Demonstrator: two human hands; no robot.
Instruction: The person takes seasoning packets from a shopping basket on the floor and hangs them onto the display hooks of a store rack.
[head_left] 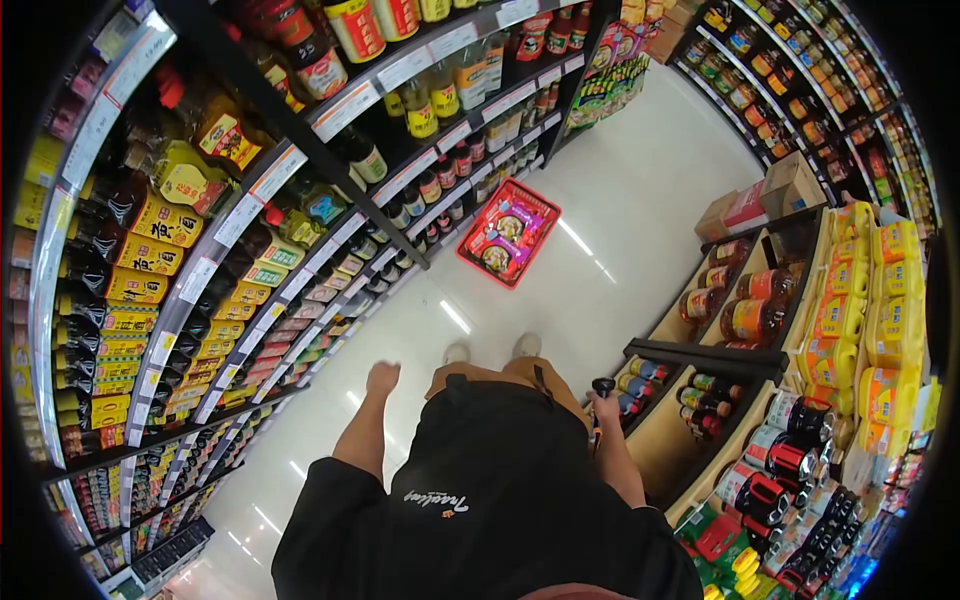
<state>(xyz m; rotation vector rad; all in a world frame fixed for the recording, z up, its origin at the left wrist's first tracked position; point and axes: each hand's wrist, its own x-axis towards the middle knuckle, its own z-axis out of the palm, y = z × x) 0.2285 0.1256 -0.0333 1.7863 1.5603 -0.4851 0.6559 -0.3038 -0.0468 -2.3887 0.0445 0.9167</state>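
My right hand (606, 408) is wrapped round a dark bottle (603, 385), its black cap showing above the fingers; most of the bottle is hidden by the hand and arm. It is beside the low wooden display bins on the right. My left hand (383, 379) hangs over the floor on the other side, fingers curled into a loose fist, with nothing visible in it. Ahead of my shoes, a red shopping basket (515, 284) sits on the floor. Purple and red food packages (515, 230) with pictures of a dish lie inside it.
Tall shelves (290, 165) of sauce, vinegar and cooking wine bottles curve along the left. On the right, wooden bins (640, 440) hold bottles, with yellow oil jugs (835, 320) stacked behind. Cardboard boxes (790, 185) stand farther up. Pale glossy floor (620, 190) runs between.
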